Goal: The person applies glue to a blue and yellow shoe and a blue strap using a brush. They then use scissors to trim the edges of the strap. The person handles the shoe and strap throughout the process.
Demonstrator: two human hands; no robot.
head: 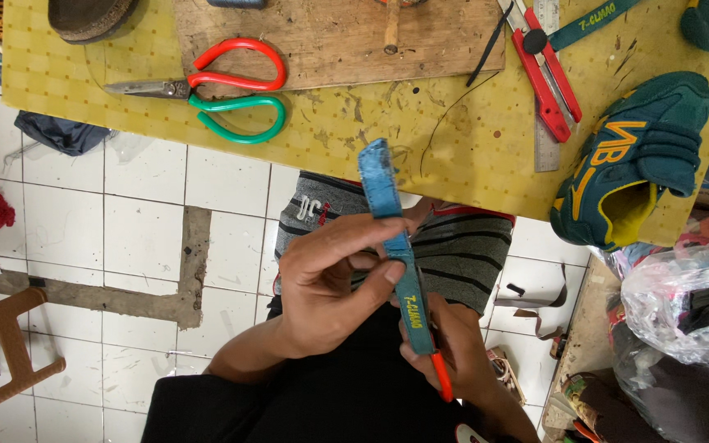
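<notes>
1. Over the person's lap, just below the edge of the yellow table [469,164], both hands work on a teal strap [394,238] held up on end.
2. The left hand [330,287] pinches the strap about midway, thumb on one face and fingers curled over the other.
3. The right hand [457,353] is closed around the strap's lower end together with an orange-handled tool [443,379]; its tip is hidden, so I cannot tell what kind it is.
4. The strap's upper end, frayed and paler blue, reaches up over the table's edge.
5. On the table lie scissors [215,90] with one red and one green loop, partly on a wooden board [338,41].
6. A red utility knife [545,74] lies beside a steel ruler [546,143], and a teal and yellow shoe [629,160] sits at the table's right end.
</notes>
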